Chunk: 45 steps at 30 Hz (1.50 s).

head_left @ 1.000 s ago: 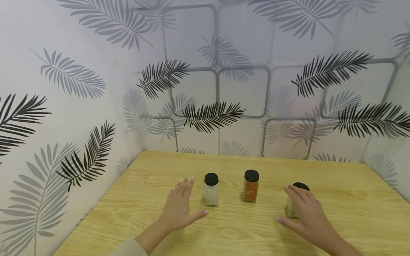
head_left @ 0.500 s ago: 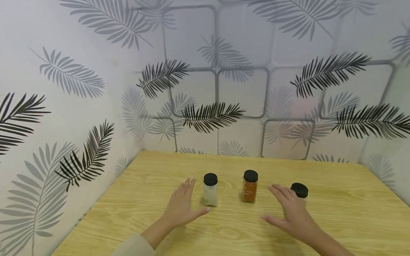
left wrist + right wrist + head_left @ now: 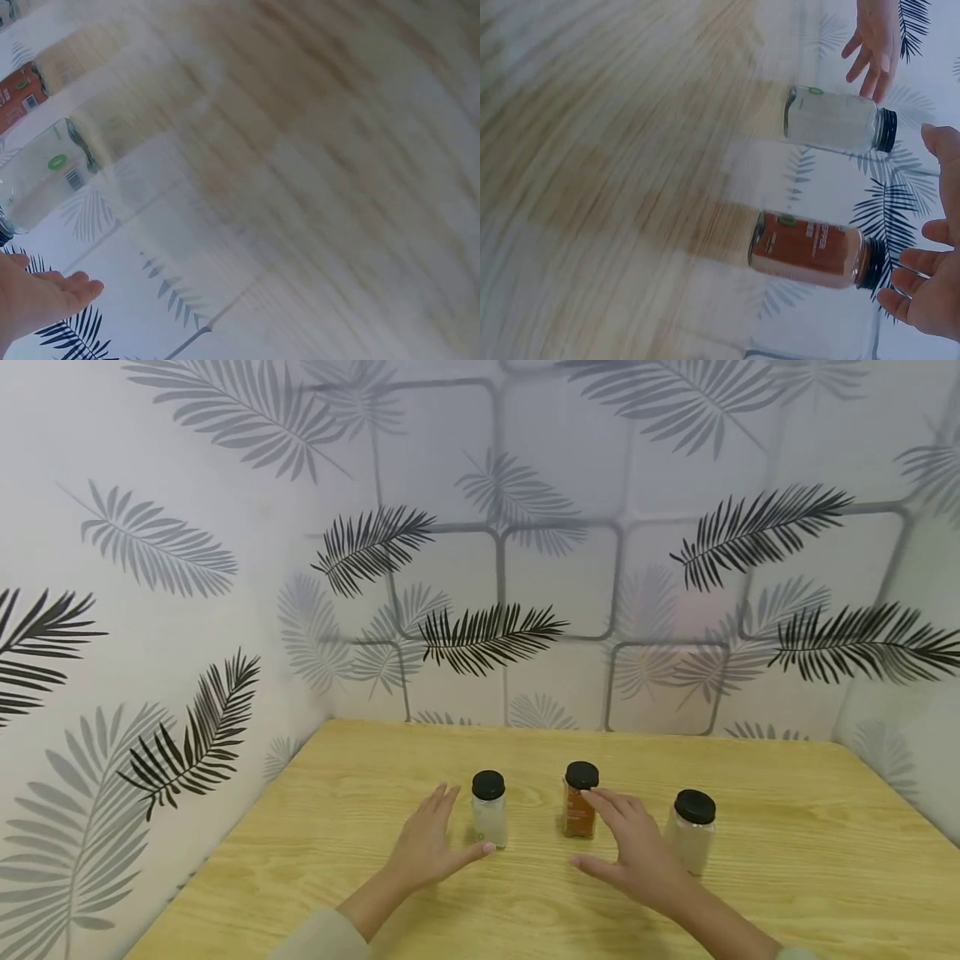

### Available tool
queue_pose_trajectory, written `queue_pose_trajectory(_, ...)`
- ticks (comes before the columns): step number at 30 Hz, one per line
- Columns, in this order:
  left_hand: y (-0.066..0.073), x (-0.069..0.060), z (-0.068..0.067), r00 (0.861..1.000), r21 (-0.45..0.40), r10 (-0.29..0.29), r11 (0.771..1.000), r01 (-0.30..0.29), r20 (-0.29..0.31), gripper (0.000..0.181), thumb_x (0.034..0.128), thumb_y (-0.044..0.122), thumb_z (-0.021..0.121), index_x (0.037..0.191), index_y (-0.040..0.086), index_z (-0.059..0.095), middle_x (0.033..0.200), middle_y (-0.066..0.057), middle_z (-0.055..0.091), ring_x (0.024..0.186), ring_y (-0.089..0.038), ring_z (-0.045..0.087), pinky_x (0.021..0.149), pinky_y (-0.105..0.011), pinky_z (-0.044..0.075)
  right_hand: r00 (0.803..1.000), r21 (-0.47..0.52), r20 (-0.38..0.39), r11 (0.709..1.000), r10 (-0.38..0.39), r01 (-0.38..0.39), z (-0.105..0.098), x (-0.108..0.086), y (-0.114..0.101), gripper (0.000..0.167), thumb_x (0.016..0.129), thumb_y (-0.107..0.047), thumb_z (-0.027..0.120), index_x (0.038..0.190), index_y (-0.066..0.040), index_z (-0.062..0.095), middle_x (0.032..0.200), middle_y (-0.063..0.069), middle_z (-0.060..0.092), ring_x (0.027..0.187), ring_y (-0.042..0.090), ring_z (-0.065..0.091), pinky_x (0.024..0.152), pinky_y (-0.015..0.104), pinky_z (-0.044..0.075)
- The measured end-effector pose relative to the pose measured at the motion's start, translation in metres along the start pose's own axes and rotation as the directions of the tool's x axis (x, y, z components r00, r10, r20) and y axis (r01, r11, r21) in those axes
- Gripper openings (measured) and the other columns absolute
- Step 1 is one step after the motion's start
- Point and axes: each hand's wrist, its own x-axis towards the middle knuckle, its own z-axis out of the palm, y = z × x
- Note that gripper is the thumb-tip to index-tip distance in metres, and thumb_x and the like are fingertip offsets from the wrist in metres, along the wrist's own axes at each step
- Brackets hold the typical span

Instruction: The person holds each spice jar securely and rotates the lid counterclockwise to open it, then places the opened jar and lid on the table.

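Three black-capped spice jars stand upright on the wooden table (image 3: 360,785). Leftmost is a jar of whitish contents (image 3: 491,818), also seen in the left wrist view as a clear jar (image 3: 45,176). My left hand (image 3: 427,843) hovers at its left side, fingers extended, thumb tip in front of it. The middle jar is reddish-orange, a pepper jar (image 3: 577,814) by its label in the right wrist view. My right hand (image 3: 637,852) reaches close to it with spread fingers, partly overlapping it, holding nothing. Behind that hand is a pale-filled jar (image 3: 692,835) on the right.
Behind the table rises a whitish wall (image 3: 555,577) with a grey and black feather pattern. Another patterned wall (image 3: 187,635) borders the left edge. The table's far edge meets the back wall.
My right hand has moved left from the right jar to the pepper jar, uncovering more of the right jar. The left hand has barely moved, and the jars stay in place.
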Motion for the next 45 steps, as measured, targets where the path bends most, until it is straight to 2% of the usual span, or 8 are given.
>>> queue_pose_trajectory(6,-0.002,0.003,0.004,0.999,-0.129,-0.013,0.992,0.018,0.033,0.09,0.0783,0.049,0.068,0.142,-0.001,0.03,0.146,-0.025,0.032,0.134,-0.044,0.03,0.104,-0.06,0.03,1.0,0.1,0.016,0.995,-0.021,0.019,0.018,0.01,-0.009,0.067,0.076,-0.028,0.076,0.13,0.0,0.049,0.13,0.019,0.05,0.116,0.039,0.046,0.09,0.059,0.04)
queue_pose_trajectory(13,0.001,0.01,0.005,0.996,-0.263,-0.051,0.962,0.07,0.076,0.089,0.0774,0.04,0.073,0.14,-0.005,0.03,0.142,-0.027,0.036,0.13,-0.045,0.035,0.103,-0.058,0.033,0.999,0.168,0.025,0.986,-0.023,0.018,0.03,0.022,-0.018,0.065,0.077,-0.027,0.075,0.13,0.001,0.049,0.129,0.022,0.05,0.12,0.041,0.043,0.092,0.061,0.039)
queue_pose_trajectory(22,0.005,0.015,0.01,0.993,-0.304,-0.048,0.949,0.078,0.104,0.091,0.0756,0.038,0.075,0.14,-0.007,0.029,0.14,-0.029,0.038,0.127,-0.046,0.038,0.1,-0.058,0.036,0.997,0.22,0.069,0.974,0.034,-0.049,0.041,0.038,-0.028,0.064,0.08,-0.027,0.073,0.131,0.002,0.047,0.133,0.022,0.048,0.124,0.042,0.041,0.097,0.06,0.036)
queue_pose_trajectory(28,0.006,0.019,0.015,0.991,-0.384,-0.056,0.918,0.1,0.123,0.091,0.0764,0.038,0.075,0.141,-0.005,0.028,0.141,-0.029,0.036,0.127,-0.047,0.038,0.098,-0.056,0.039,0.993,0.223,0.093,0.971,0.072,-0.092,0.044,0.047,-0.033,0.065,0.082,-0.028,0.071,0.134,0.0,0.045,0.137,0.022,0.045,0.127,0.041,0.039,0.101,0.058,0.035)
queue_pose_trajectory(31,0.006,0.021,0.016,0.989,-0.417,-0.064,0.902,0.116,0.136,0.088,0.0782,0.036,0.074,0.142,-0.004,0.027,0.142,-0.029,0.035,0.126,-0.048,0.038,0.098,-0.057,0.039,0.993,0.227,0.086,0.969,0.081,-0.099,0.045,0.051,-0.037,0.062,0.082,-0.024,0.071,0.134,0.0,0.045,0.136,0.022,0.045,0.127,0.041,0.039,0.101,0.058,0.035)
queue_pose_trajectory(40,0.005,0.023,0.016,0.992,-0.433,-0.069,0.895,0.11,0.109,0.082,0.0798,0.025,0.074,0.14,-0.006,0.028,0.138,-0.03,0.039,0.122,-0.047,0.043,0.095,-0.054,0.042,0.989,0.251,0.098,0.958,0.115,-0.136,0.052,0.065,-0.046,0.057,0.084,-0.018,0.068,0.133,0.001,0.046,0.135,0.022,0.046,0.126,0.041,0.041,0.099,0.056,0.037)
queue_pose_trajectory(45,0.006,0.027,0.022,0.993,-0.464,-0.068,0.879,0.106,0.098,0.075,0.0807,0.019,0.073,0.137,-0.009,0.032,0.135,-0.03,0.043,0.122,-0.046,0.043,0.096,-0.052,0.043,0.986,0.246,0.112,0.958,0.124,-0.148,0.052,0.071,-0.048,0.055,0.085,-0.018,0.067,0.132,0.002,0.047,0.134,0.023,0.047,0.124,0.041,0.042,0.099,0.055,0.038)
